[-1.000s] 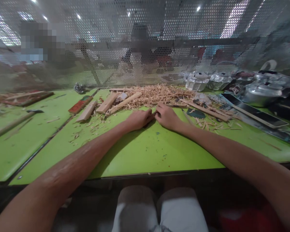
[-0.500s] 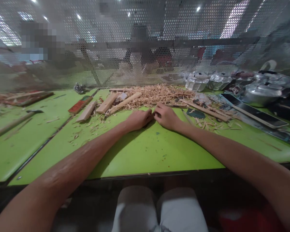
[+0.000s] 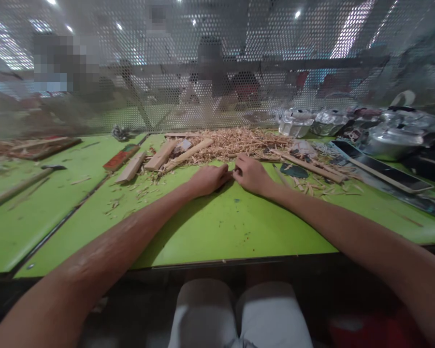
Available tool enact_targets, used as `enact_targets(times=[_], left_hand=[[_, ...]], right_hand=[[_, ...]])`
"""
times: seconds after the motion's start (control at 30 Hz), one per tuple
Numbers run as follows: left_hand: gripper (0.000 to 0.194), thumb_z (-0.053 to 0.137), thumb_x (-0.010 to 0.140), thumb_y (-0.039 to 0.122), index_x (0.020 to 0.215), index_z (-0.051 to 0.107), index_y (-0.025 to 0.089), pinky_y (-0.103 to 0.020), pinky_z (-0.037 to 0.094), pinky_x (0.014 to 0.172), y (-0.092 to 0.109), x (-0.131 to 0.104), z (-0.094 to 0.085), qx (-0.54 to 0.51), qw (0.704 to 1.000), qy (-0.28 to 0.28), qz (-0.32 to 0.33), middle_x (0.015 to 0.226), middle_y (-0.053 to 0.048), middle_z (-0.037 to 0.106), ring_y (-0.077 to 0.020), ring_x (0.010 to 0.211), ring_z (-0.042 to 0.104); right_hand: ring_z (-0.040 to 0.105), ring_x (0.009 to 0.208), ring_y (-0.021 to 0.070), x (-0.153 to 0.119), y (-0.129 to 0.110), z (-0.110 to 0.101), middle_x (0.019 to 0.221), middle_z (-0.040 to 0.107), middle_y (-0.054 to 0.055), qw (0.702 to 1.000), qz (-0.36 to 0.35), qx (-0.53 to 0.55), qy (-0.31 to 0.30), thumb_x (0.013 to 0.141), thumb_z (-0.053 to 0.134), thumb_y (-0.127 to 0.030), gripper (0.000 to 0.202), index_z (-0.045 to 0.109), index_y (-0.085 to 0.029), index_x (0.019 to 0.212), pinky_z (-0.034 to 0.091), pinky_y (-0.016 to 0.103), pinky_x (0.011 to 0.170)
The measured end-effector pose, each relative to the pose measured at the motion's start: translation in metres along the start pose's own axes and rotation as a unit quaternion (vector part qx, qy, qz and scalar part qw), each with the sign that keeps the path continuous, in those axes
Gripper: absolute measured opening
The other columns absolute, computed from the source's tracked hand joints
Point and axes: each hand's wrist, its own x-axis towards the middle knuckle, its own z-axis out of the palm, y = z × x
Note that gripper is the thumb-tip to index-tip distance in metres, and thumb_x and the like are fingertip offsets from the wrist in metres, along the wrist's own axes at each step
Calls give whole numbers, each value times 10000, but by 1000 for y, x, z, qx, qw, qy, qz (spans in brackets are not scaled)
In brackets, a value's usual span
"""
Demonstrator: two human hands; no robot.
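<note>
My left hand [image 3: 209,180] rests on the green tabletop [image 3: 217,232], its fingers curled closed. Close beside it, my right hand [image 3: 253,175] is also closed, thumb and fingers pinched together. The fingertips of both hands nearly meet, and something small and thin seems to lie between them, too small to name. Just beyond the hands spreads a heap of wood shavings [image 3: 244,141]. A dark green flat piece [image 3: 293,170] and a narrow wooden strip [image 3: 311,166] lie to the right of my right hand.
Wooden blocks [image 3: 131,168] and a red-painted block [image 3: 121,157] lie at left. Farther left is a hammer-like tool [image 3: 20,188]. At right are a phone [image 3: 391,171] and foil-wrapped bundles [image 3: 295,122]. A perforated metal screen [image 3: 174,92] stands behind, with people beyond it.
Both hands stay in nearly the same place. My right hand has shifted very slightly, leaving a small gap between the fingertips.
</note>
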Motion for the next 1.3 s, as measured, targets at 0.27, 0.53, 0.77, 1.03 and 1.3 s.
enact_targets(times=[0.27,0.53,0.77,1.03,1.3], left_hand=[[426,476,1344,470,1404,795,194,-403,520,890,2,0,-1,-11,1000,-1,-8,1258,-224,922,-365,1076,849],[461,444,1355,438,1535,762,157,-412,498,877,4,-2,-5,20,1000,-15,-4,1318,-248,927,-390,1142,866],[430,483,1349,467,1436,798,187,-395,524,884,4,-1,-4,-3,1000,-9,-17,1274,-212,928,-361,1074,854],[402,495,1346,420,1506,778,184,-398,536,925,3,-1,-2,-5,1000,-4,-6,1291,-219,930,-364,1099,866],[432,484,1353,462,1462,798,186,-395,515,889,5,-1,-3,1,1000,-8,-12,1284,-212,935,-361,1085,858]], right_hand=[[580,977,266,2,6,-9,1168,758,172,996,75,-42,0,1143,675,-152,129,790,-149,1084,454,388,889],[656,1093,274,1,-2,-1,1274,787,166,1000,-6,-20,-21,1177,637,-156,188,825,-159,1175,519,386,998],[677,1082,282,2,-5,-18,1304,809,224,989,125,-75,-40,1152,637,-122,224,832,-79,1253,479,368,911],[672,1124,273,1,2,4,1294,792,179,999,-33,-22,-20,1159,622,-119,200,819,-146,1182,523,384,1024],[615,1021,263,1,13,-2,1137,793,171,998,47,-44,18,1138,640,-129,162,803,-136,1142,501,372,943]])
